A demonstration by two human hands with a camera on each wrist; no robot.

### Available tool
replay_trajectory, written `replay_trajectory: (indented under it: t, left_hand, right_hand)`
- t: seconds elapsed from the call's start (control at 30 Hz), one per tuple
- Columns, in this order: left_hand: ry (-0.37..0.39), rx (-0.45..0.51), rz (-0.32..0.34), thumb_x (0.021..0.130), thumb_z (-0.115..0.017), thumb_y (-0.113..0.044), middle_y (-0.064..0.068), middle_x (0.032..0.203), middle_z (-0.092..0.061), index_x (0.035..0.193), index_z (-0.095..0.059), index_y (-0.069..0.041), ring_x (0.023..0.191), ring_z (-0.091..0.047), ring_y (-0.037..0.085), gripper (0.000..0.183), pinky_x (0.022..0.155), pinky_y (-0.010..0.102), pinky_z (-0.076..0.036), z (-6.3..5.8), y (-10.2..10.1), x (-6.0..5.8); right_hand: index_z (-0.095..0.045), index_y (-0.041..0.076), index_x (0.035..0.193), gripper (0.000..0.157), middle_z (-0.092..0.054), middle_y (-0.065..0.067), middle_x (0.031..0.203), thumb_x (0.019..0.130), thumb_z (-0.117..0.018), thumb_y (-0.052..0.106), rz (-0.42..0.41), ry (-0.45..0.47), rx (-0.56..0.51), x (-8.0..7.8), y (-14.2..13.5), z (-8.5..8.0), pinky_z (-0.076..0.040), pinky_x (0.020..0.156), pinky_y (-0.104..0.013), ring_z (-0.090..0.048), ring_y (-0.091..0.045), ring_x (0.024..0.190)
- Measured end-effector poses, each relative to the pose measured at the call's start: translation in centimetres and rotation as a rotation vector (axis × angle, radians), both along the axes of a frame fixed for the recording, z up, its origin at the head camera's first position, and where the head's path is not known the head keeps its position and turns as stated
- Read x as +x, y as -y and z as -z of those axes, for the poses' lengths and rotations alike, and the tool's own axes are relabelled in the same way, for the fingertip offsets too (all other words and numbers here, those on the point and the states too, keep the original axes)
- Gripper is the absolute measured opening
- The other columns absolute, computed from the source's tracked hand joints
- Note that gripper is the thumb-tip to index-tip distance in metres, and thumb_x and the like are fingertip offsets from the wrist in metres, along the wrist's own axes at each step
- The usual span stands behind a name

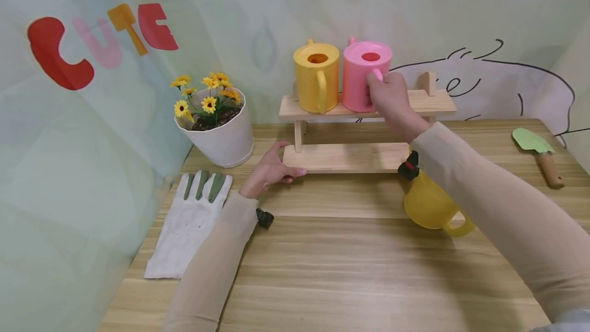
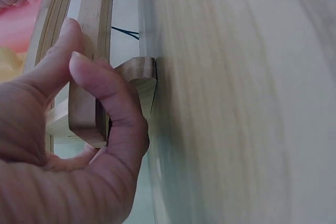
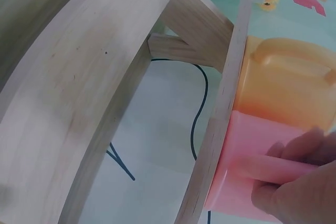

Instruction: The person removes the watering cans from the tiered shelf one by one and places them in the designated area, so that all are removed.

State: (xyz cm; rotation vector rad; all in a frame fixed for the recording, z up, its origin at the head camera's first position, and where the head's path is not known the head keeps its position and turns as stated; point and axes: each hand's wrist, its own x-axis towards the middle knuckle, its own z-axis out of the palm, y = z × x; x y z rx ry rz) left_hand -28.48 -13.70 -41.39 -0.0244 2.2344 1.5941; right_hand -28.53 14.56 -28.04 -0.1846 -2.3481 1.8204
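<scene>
On the upper board of a two-tier wooden shelf (image 1: 350, 158) stands a pink watering can (image 1: 357, 83). My right hand (image 1: 392, 99) grips its handle (image 3: 273, 169), fingers curled round it. Just left of it on the same board is an orange-yellow watering can (image 1: 306, 86), its handle facing me. My left hand (image 1: 272, 168) holds the left end of the lower board (image 2: 86, 108), thumb and fingers curled round that end. A second yellow can (image 1: 428, 204) sits on the table in front of the shelf's right end, partly hidden by my right sleeve.
A white pot (image 1: 221, 140) with yellow flowers stands left of the shelf. Nearer me lies a white glove (image 1: 189, 234) with green fingertips, beside my left forearm. At the far right of the table is a trowel (image 1: 532, 140) with a green blade. A printed cloth hangs behind.
</scene>
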Motion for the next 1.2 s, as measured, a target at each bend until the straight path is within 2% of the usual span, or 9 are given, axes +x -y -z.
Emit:
replay_trajectory:
  t: [0.17, 0.4, 0.83, 1.2]
  left_hand:
    - [0.001, 0.003, 0.002, 0.089, -0.088, 0.001, 0.014, 0.102, -0.060, 0.169, -0.024, -0.014, 0.056, -0.058, 0.007, 0.103, 0.052, 0.017, -0.052, -0.2, -0.1, 0.2]
    - [0.000, 0.012, 0.000, 0.090, -0.087, 0.002, 0.014, 0.103, -0.059, 0.169, -0.024, -0.013, 0.055, -0.057, 0.007, 0.102, 0.051, 0.017, -0.052, -0.2, -0.2, 0.2]
    - [0.008, 0.038, 0.001, 0.089, -0.088, 0.001, 0.018, 0.113, -0.063, 0.169, -0.025, -0.016, 0.061, -0.061, 0.010, 0.103, 0.053, 0.018, -0.054, -0.1, 0.0, 0.2]
    - [0.010, 0.026, -0.010, 0.089, -0.089, 0.000, 0.018, 0.115, -0.063, 0.169, -0.026, -0.017, 0.063, -0.061, 0.010, 0.104, 0.054, 0.018, -0.054, -0.1, 0.0, 0.2]
  right_hand:
    - [-0.046, 0.014, 0.072, 0.037, -0.047, 0.010, 0.060, 0.109, -0.043, 0.019, 0.030, -0.029, 0.000, 0.1, 0.0, 0.2, -0.038, 0.059, -0.024, -0.045, -0.009, 0.063]
    - [-0.044, 0.016, 0.069, 0.041, -0.047, 0.010, 0.056, 0.109, -0.043, 0.022, 0.064, -0.038, 0.002, 0.1, -0.1, 0.2, -0.035, 0.054, -0.024, -0.044, -0.008, 0.057]
    - [-0.048, 0.013, 0.079, 0.038, -0.050, 0.008, 0.065, 0.112, -0.039, 0.028, 0.041, -0.032, 0.057, 1.0, -0.4, 0.3, -0.042, 0.061, -0.026, -0.048, -0.014, 0.065]
    - [-0.052, 0.012, 0.081, 0.037, -0.051, 0.007, 0.064, 0.112, -0.040, 0.027, 0.046, -0.027, 0.020, 2.3, -0.5, 0.5, -0.043, 0.060, -0.026, -0.048, -0.014, 0.065]
